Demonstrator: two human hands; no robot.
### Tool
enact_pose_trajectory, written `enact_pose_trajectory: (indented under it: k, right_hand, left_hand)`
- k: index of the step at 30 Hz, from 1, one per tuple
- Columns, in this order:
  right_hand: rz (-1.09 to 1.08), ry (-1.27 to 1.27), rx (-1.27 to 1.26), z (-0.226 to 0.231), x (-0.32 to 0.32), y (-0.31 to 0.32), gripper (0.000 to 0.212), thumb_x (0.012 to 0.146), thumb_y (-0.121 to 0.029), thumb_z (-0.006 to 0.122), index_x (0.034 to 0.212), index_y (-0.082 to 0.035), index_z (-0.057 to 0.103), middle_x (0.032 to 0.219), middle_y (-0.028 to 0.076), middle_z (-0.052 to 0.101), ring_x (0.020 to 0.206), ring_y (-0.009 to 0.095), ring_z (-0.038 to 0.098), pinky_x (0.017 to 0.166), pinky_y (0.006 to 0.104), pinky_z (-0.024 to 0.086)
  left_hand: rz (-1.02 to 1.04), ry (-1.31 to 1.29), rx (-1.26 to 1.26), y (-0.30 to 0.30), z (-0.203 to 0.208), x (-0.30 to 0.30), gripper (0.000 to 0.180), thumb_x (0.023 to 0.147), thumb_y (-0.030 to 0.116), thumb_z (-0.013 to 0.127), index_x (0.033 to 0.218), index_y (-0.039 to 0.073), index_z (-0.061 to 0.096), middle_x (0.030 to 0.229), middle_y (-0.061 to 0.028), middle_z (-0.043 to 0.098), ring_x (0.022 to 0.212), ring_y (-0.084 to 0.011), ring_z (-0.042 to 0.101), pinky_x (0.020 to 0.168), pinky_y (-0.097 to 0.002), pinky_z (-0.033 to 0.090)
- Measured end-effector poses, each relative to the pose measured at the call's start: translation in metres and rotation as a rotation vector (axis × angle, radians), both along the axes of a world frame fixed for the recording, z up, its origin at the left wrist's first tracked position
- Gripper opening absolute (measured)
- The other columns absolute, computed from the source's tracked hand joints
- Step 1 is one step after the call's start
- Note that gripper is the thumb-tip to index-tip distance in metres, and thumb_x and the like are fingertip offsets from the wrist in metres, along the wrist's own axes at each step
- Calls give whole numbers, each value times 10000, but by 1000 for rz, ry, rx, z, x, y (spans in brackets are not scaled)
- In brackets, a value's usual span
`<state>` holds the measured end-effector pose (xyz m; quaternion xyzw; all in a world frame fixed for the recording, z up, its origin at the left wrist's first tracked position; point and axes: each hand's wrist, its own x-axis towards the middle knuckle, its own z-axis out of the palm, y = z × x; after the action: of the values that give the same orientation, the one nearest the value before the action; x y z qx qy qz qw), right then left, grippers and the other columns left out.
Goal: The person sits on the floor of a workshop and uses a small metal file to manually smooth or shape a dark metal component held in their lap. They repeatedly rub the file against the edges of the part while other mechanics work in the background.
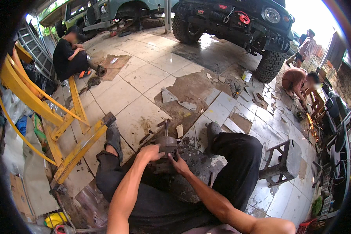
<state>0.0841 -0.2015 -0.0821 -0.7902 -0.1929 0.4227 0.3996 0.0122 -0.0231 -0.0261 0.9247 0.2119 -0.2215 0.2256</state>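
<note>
Between my knees stands a dark, greasy round metal part (168, 142) with a shiny shaft (167, 126) rising from its top. My left hand (151, 152) is closed against its left side, fingers curled on the metal. At the lower right edge of the same part, my right hand (178, 162) grips with thumb and fingers, partly hidden in shadow. Below the hands lies more dark metal, too dim to tell its shape. A short metal piece (146, 137) rests on the tiles just left of the round part.
A yellow steel frame (72, 146) stands at my left. To my right is a grey plastic stool (281, 160). Broken tiles (187, 105) lie ahead, before a large off-road vehicle (234, 27). One person (68, 54) squats far left; another (298, 82) crouches right near sparks (312, 126).
</note>
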Motion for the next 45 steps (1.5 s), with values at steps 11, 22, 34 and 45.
enact_pose_trajectory:
  k: [11, 22, 34, 45]
  right_hand:
    - [11, -37, -65, -9, -11, 2, 1031, 798, -756, 434, 1485, -48, 135, 1391, 261, 410, 1282, 400, 411, 1048, 411, 336]
    - [1, -24, -59, -21, -5, 7, 1032, 784, -763, 450, 1469, -39, 182, 1394, 279, 394, 1284, 395, 412, 1044, 420, 343]
    - [-25, -142, 54, -23, -8, 8, 1097, 775, -752, 479, 1453, 44, 146, 1382, 299, 396, 1287, 396, 409, 1051, 405, 338]
    - [-11, -318, 121, -39, -9, 11, 1004, 798, -702, 519, 1457, -20, 191, 1356, 272, 440, 1240, 394, 460, 1028, 415, 372]
  left_hand:
    - [-1, -3, 27, 2, 1, -3, 593, 867, 423, 582, 1284, 13, 486, 1185, -226, 592, 1108, -360, 565, 932, -452, 455]
    - [20, -28, -1, 6, -3, -6, 585, 863, 421, 584, 1270, 12, 492, 1172, -223, 600, 1096, -363, 570, 912, -456, 462]
    - [23, -55, 26, 6, -8, -6, 558, 857, 413, 592, 1243, 19, 510, 1146, -225, 610, 1083, -367, 575, 903, -464, 466]
    - [23, -28, 2, 4, -8, -3, 544, 864, 393, 599, 1249, 20, 506, 1114, -244, 616, 1066, -389, 574, 897, -457, 459]
